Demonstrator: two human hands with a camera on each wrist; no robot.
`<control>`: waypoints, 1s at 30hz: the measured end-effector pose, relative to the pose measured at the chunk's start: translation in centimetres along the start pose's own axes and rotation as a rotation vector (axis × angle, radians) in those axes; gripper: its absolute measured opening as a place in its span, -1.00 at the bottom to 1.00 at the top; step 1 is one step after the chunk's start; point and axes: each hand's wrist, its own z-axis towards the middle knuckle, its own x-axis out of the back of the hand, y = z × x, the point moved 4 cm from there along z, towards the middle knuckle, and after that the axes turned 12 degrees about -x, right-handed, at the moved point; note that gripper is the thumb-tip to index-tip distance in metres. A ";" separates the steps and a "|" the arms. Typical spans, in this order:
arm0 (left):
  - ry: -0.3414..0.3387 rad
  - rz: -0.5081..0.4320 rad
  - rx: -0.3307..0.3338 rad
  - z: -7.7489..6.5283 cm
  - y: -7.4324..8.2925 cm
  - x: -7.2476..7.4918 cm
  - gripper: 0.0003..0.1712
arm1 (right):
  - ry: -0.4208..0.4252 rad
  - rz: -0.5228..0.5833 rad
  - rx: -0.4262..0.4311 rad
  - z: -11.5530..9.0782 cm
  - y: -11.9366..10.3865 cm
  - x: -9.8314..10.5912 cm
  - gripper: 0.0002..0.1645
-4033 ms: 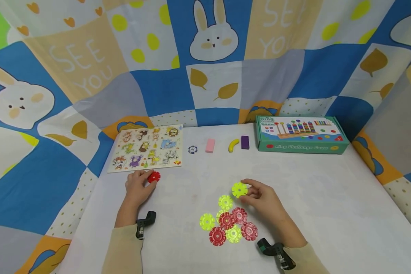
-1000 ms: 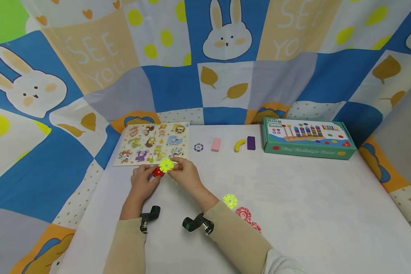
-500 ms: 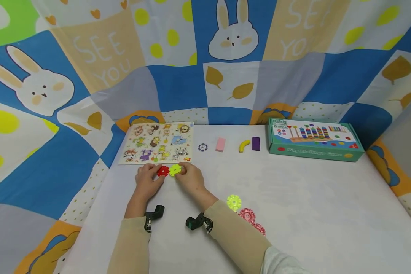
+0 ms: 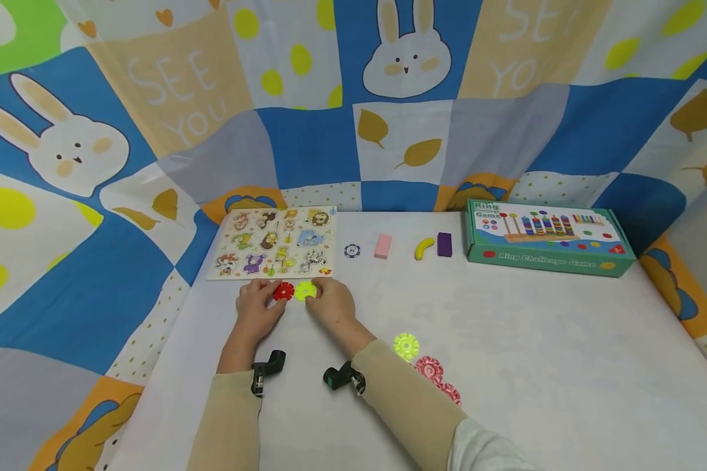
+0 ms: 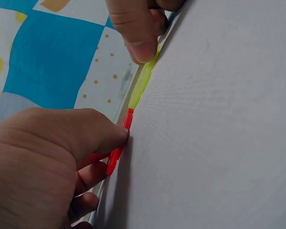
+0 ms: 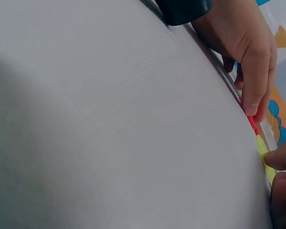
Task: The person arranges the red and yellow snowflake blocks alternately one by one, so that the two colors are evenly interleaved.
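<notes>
My left hand (image 4: 258,313) pinches a red notched plastic disc (image 4: 283,292) between thumb and fingers, just in front of the animal puzzle board. With its thumb and fingers my right hand (image 4: 336,307) pinches a yellow-green notched disc (image 4: 304,290) to the right of the red one. In the left wrist view, the red disc (image 5: 115,160) and the yellow-green disc (image 5: 144,83) lie low at the tabletop, their edges meeting. Whether their notches interlock, I cannot tell. More loose discs, one yellow-green (image 4: 406,346) and red ones (image 4: 429,369), lie nearer me, partly hidden by my right sleeve.
Behind my hands lies the animal puzzle board (image 4: 271,243). Further right are a poker chip (image 4: 352,251), a pink block (image 4: 383,246), a toy banana (image 4: 423,248) and a purple block (image 4: 444,244). A green game box (image 4: 549,239) stands at the back right.
My right hand has carried the yellow-green disc leftward from the loose discs, first over the red disc, then down to its right side. My left hand keeps holding the red disc.
</notes>
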 end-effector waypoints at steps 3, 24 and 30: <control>0.000 0.006 0.005 0.0 0.0 -0.1 -0.39 | 0.005 -0.008 0.006 0.1 0.1 0.1 -0.48; 0.005 -0.026 -0.001 0.5 1.0 0.6 -0.45 | 0.003 0.008 0.020 -0.1 0.2 0.4 -0.48; -0.016 -0.058 -0.033 1.1 1.9 0.7 -0.46 | -0.006 0.009 0.026 -0.1 0.3 0.5 -0.50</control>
